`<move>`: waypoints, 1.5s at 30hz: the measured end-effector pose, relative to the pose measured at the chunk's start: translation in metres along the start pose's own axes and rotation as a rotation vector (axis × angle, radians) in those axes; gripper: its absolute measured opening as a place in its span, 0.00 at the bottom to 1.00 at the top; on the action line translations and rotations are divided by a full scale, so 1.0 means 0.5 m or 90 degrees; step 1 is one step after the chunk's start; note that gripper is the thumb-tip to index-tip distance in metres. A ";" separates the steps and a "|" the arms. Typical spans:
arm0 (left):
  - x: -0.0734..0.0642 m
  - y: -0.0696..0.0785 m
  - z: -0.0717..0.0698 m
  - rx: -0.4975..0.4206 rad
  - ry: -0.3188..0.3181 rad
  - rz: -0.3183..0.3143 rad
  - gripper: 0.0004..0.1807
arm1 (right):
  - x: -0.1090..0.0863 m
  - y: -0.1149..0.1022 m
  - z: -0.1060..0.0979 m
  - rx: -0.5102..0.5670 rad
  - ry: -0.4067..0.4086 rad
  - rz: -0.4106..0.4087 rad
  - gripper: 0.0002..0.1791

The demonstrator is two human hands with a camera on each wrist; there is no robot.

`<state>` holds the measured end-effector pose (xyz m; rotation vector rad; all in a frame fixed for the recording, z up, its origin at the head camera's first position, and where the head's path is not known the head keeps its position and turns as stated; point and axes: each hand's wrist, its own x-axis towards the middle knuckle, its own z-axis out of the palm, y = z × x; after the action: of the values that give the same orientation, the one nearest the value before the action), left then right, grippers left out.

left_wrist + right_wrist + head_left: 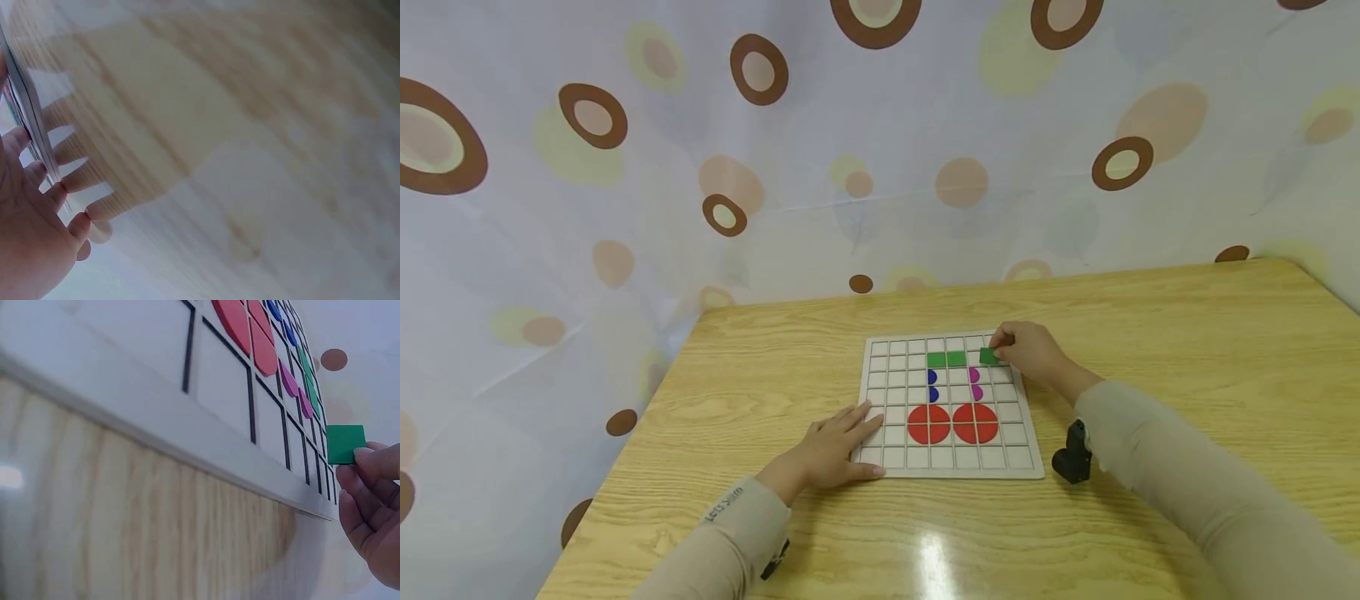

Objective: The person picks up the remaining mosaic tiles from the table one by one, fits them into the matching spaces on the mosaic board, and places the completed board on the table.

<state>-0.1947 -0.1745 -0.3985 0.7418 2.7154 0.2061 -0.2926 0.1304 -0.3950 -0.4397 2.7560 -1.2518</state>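
Note:
A white grid board (877, 377) lies on the table. My right hand (1030, 354) pinches a green square tile (345, 444) between thumb and fingers, just over the board's upper right; whether the tile touches the board I cannot tell. Two green squares (946, 359) sit side by side in an upper row. Below them are blue half-round pieces (932, 386) and magenta half-round pieces (975, 384). Lower down, red quarter pieces form two circles (928, 423). My left hand (831, 450) rests with fingers spread on the board's lower left edge.
The wooden table (775, 358) reaches out on all sides of the board. Behind it and to the left hangs a pale curtain (910, 133) with brown rings and spots. A black device (1072, 454) is worn at the right wrist.

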 end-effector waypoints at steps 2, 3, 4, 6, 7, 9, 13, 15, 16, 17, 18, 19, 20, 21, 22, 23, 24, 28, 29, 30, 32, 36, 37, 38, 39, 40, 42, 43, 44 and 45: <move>0.000 0.000 -0.001 0.001 0.001 0.002 0.40 | 0.005 -0.004 0.002 0.000 -0.003 -0.001 0.03; 0.000 0.000 -0.001 0.001 0.001 0.003 0.40 | 0.008 -0.005 0.004 0.002 -0.006 -0.002 0.03; 0.000 -0.001 0.000 0.001 0.001 0.002 0.39 | 0.010 -0.005 0.006 0.002 -0.008 -0.003 0.04; 0.000 -0.002 0.000 0.002 -0.001 0.002 0.39 | 0.016 -0.003 0.010 0.002 -0.010 -0.003 0.03; 0.001 -0.002 0.001 0.002 -0.001 0.002 0.39 | 0.018 -0.002 0.012 0.002 -0.011 -0.004 0.04; 0.000 -0.002 0.001 0.000 -0.001 0.003 0.39 | 0.023 0.001 0.016 0.004 -0.013 -0.006 0.04; -0.001 -0.003 0.002 -0.009 -0.001 0.003 0.39 | 0.031 -0.001 0.023 -0.007 -0.018 -0.012 0.04; -0.002 -0.004 0.003 -0.011 -0.002 0.000 0.39 | 0.032 -0.004 0.024 -0.018 -0.020 -0.013 0.04; -0.002 -0.005 0.003 -0.012 -0.003 -0.002 0.39 | 0.033 -0.006 0.025 -0.024 -0.021 -0.014 0.04; -0.003 -0.005 0.004 -0.013 -0.003 -0.003 0.39 | 0.032 -0.008 0.025 -0.026 -0.022 -0.014 0.04; -0.003 -0.005 0.004 -0.012 -0.003 -0.004 0.40 | 0.033 -0.009 0.024 -0.028 -0.023 -0.012 0.04; -0.003 -0.006 0.005 -0.012 -0.003 -0.005 0.40 | 0.033 -0.010 0.024 -0.029 -0.023 -0.009 0.04; -0.004 -0.006 0.005 -0.013 -0.003 -0.006 0.40 | 0.033 -0.011 0.024 -0.029 -0.025 -0.006 0.05; -0.004 -0.006 0.005 -0.013 -0.002 -0.006 0.40 | 0.034 -0.012 0.023 -0.025 -0.028 -0.002 0.05; -0.004 -0.006 0.005 -0.014 -0.001 -0.005 0.40 | 0.034 -0.013 0.023 -0.022 -0.032 0.001 0.05; -0.004 -0.006 0.005 -0.014 0.000 -0.004 0.40 | 0.035 -0.014 0.022 -0.020 -0.034 0.003 0.05; -0.004 -0.006 0.005 -0.013 0.002 -0.003 0.40 | 0.037 -0.015 0.021 -0.019 -0.037 0.004 0.05; -0.003 -0.007 0.004 -0.009 0.005 0.005 0.40 | 0.041 -0.015 0.019 -0.043 -0.044 -0.010 0.04; -0.003 -0.006 0.004 -0.009 0.005 0.006 0.40 | 0.042 -0.014 0.018 -0.054 -0.046 -0.016 0.04; -0.003 -0.006 0.003 -0.006 0.003 0.007 0.40 | 0.043 -0.013 0.018 -0.063 -0.049 -0.022 0.03; -0.002 -0.006 0.003 -0.005 0.000 0.007 0.40 | 0.043 -0.012 0.018 -0.073 -0.054 -0.026 0.03; -0.002 -0.005 0.003 -0.004 -0.001 0.010 0.40 | 0.043 -0.008 0.018 -0.089 -0.064 -0.032 0.03; -0.002 -0.005 0.004 -0.004 -0.002 0.009 0.40 | 0.043 -0.007 0.018 -0.094 -0.067 -0.032 0.03; -0.002 -0.005 0.004 -0.003 -0.002 0.009 0.40 | 0.043 -0.007 0.018 -0.099 -0.069 -0.033 0.03; -0.001 -0.005 0.004 -0.002 -0.001 0.009 0.40 | 0.043 -0.006 0.018 -0.105 -0.071 -0.035 0.03; -0.001 -0.005 0.004 0.001 -0.002 0.009 0.40 | 0.042 -0.005 0.018 -0.108 -0.074 -0.037 0.03; 0.000 -0.006 0.005 0.005 -0.002 0.007 0.40 | 0.041 -0.006 0.017 -0.114 -0.077 -0.042 0.04; 0.000 -0.007 0.005 0.006 -0.002 0.007 0.40 | 0.040 -0.006 0.018 -0.114 -0.077 -0.044 0.04; 0.000 -0.007 0.005 0.007 -0.003 0.006 0.40 | 0.040 -0.006 0.018 -0.113 -0.078 -0.048 0.04; 0.000 -0.008 0.005 0.006 -0.002 0.007 0.40 | 0.040 -0.006 0.018 -0.114 -0.077 -0.051 0.04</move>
<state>-0.1958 -0.1777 -0.4017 0.7594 2.7124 0.1939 -0.3090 0.1159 -0.3978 -0.6250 2.7817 -0.9611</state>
